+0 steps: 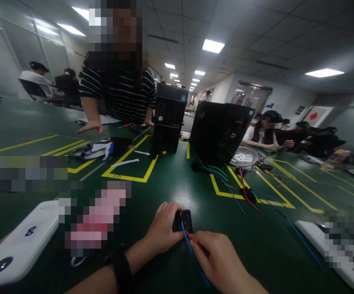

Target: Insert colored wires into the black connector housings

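My left hand (164, 228), with a black band on its wrist, is closed around the side of a small black plastic part (188, 220) with openings in its face. A blue wire (192, 250) runs from that part down toward the table's near edge. Close against the black part, my right hand (216, 255) pinches a short red wire (188, 234) between thumb and fingertips. The blue wire passes just left of the right fingers. Whether the red wire's tip sits inside the part is too small to tell.
Two black cabinets (170, 118) (219, 132) stand ahead on the green table. Loose wires (250, 196) and a round basket (243, 157) lie to the right. White devices (20, 249) (330, 249) flank me. Gloves (101, 150) lie left, near a person in a striped shirt (118, 92).
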{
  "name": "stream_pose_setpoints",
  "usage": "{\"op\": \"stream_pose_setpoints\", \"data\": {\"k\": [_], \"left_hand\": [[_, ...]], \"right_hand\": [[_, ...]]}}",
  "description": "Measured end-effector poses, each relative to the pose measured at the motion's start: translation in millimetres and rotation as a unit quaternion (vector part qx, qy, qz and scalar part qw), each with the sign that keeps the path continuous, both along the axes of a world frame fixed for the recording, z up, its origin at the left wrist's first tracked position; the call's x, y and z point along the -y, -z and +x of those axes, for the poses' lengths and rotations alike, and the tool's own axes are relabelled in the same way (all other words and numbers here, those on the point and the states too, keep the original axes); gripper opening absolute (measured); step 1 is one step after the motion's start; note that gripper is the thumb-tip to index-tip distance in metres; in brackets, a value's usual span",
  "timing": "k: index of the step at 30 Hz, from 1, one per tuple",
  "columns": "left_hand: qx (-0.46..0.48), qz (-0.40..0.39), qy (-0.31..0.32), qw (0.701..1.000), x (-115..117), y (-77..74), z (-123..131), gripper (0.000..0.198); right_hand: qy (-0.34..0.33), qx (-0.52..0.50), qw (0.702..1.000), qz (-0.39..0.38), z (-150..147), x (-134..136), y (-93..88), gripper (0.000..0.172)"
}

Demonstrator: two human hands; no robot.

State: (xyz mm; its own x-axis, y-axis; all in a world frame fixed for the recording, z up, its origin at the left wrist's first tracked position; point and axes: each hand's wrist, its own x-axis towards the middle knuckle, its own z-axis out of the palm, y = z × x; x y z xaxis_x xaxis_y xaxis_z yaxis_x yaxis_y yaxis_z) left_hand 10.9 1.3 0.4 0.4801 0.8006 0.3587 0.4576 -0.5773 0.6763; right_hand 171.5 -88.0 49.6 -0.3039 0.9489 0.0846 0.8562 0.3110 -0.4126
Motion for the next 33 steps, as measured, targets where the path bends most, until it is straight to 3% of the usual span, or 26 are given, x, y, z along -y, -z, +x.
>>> {"op": "stream_pose_setpoints", "data": {"k": [4,11,18,23,29,33], "left_hand": [[0.0,0.002,0.003,1.0,-1,0.1,-2,0.039],[0.0,0.008,0.002,1.0,1,-0.3,-1,0.036],[0.002,0.012,0.003,1.0,0,1.8,-1,0.034],[0.003,0.011,0.002,1.0,0,2.1,-2,0.037],[0.004,0.004,0.007,1.0,0,-0.2,-1,0.036],[0.007,0.01,0.007,1.0,0,0.3,-1,0.036]], "right_hand": [[-0.01,0.041,0.999,-0.025,6,0,-4.5,0.024],[0.059,0.041,0.997,-0.023,12,-4,-10.2,0.025],[0.001,-0.016,1.0,0.0,2,1,-5.6,0.025],[-0.026,0.021,0.999,-0.022,4,0,-3.0,0.023],[0.028,0.104,0.993,-0.056,12,-6,-7.7,0.026],[0.047,0.1,0.993,-0.052,14,-7,-10.4,0.026]]}}
